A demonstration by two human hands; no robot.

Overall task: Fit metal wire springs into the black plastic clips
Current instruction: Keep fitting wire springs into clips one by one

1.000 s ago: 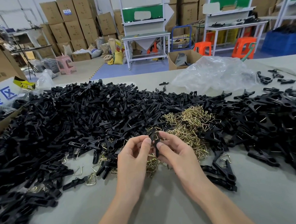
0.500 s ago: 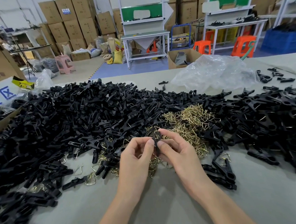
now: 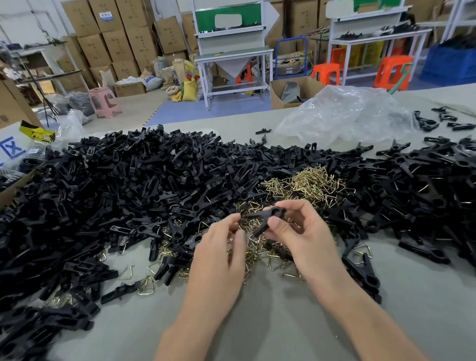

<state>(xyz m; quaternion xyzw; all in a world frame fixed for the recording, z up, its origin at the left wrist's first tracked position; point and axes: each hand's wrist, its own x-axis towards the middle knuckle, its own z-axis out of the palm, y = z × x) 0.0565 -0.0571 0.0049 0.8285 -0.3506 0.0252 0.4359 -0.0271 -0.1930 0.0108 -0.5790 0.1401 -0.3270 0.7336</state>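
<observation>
Two bare hands work one black plastic clip above a heap of wire springs.

The right hand pinches the black plastic clip between thumb and fingers, just nearer than the spring heap. The left hand curls at the clip's tip, and whether it holds a spring cannot be told. Loose clips flank the heap. A spring is likely being seated, so next its wire ends must meet the clip's slots.
</observation>
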